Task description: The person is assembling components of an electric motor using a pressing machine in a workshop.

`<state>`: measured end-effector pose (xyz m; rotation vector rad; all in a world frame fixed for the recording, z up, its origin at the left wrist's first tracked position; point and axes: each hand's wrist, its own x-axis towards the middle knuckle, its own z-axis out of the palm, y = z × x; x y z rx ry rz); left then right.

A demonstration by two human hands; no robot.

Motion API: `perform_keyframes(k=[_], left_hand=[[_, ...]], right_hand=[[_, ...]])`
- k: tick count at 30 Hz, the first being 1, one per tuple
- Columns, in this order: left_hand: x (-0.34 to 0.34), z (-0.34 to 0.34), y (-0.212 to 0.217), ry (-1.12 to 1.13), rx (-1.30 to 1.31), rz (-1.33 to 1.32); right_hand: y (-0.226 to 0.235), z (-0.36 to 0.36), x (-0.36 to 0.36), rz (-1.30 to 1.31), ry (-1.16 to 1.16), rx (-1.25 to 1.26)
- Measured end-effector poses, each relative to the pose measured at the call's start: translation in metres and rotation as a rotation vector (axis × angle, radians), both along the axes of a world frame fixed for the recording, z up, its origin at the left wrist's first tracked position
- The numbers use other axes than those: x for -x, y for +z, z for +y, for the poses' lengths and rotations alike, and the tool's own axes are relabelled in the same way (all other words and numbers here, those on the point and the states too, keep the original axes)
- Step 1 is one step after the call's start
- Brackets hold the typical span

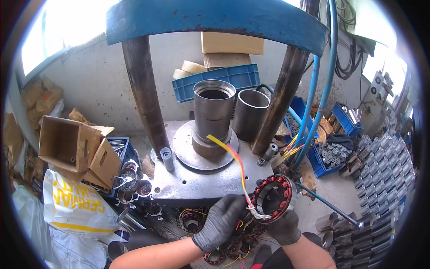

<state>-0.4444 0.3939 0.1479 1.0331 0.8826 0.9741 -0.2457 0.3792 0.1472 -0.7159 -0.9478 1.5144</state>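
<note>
My right hand, in a black glove, grips a motor stator from below, in front of the press bed's right front corner. Red windings ring the stator's open bore. Its bundle of yellow and red lead wires leaves the near rim in a white sleeve and arcs up and left, over the press bed. My left hand, also black-gloved, is beside the stator's left rim with its fingers curled in. Whatever those fingers hold is hidden. Beyond both hands, a steel cylinder stands upright on a round plate.
A blue press frame spans overhead on two dark columns. More stators lie below the bed. Metal sleeves are stacked at right. Cardboard boxes stand left; a steel rod juts out at right.
</note>
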Motion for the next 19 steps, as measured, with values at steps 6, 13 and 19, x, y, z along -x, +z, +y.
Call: perform_keyframes(k=[6, 13, 19], left_hand=[[0.001, 0.027, -0.015, 0.136, 0.072, -0.044], [0.002, 0.033, -0.008, -0.074, -0.911, 0.38], [0.002, 0.039, -0.018, -0.257, -0.666, 0.313]], right_hand=[[-0.006, -0.004, 0.01, 0.194, 0.145, -0.016], [-0.01, -0.011, 0.005, 0.034, 0.156, 0.178], [-0.022, -0.008, 0.006, 0.161, 0.256, 0.281]])
